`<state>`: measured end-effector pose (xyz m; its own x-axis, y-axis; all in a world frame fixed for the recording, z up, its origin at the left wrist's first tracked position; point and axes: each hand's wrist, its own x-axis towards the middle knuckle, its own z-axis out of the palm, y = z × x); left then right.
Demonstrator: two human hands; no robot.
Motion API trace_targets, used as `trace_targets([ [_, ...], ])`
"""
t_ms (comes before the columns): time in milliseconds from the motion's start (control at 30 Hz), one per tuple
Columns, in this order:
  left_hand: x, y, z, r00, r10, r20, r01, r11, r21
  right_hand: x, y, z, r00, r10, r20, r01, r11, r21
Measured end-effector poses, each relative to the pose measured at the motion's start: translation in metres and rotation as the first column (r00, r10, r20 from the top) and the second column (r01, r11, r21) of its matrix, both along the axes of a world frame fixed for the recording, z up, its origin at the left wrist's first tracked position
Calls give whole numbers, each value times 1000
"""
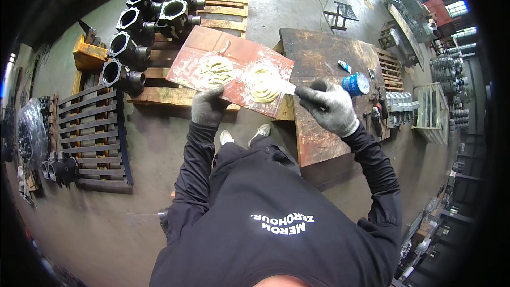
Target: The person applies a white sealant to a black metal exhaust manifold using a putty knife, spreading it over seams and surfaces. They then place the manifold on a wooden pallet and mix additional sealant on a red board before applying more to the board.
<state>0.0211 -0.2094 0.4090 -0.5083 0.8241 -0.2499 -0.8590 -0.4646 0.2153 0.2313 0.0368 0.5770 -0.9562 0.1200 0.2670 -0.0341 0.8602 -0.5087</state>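
Note:
A reddish flat board [245, 48] is held up in front of me, its near edge gripped by my gloved left hand [208, 108]. Two pale cream patches of putty-like paste lie on it: a left patch [215, 71] and a thicker swirled right patch [261, 91]. The fingers of my gloved right hand [332, 109] are closed around the handle of a putty knife, mostly hidden by the glove. Its pale blade [287, 87] points left and reaches the right patch. A blue can [357, 84] stands on the worktable beyond my right hand.
The worn worktable [324, 48] also bears a small tube [344, 66] and a dark hand tool [376, 122]. Black metal castings [174, 10] stand on a wooden pallet [226, 8] at far left. A slatted rack [95, 138] lies left; a small stool [342, 15] stands beyond the table.

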Motion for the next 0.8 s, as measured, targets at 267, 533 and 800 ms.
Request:
trace_targets([
  [267,2,-4,-6,640,-143,-755,-198,919,-341,17,-3,-21,997,-23,-71,41,961,274],
  [533,3,-3,2,626,-186,-758,-257,868,-426,46,7,-2,1000,-20,-1,19,952,305],
  [800,6,-6,6,565,-237,-790,-337,808,-484,28,-1,8,991,-128,-33,115,957,-265],
])
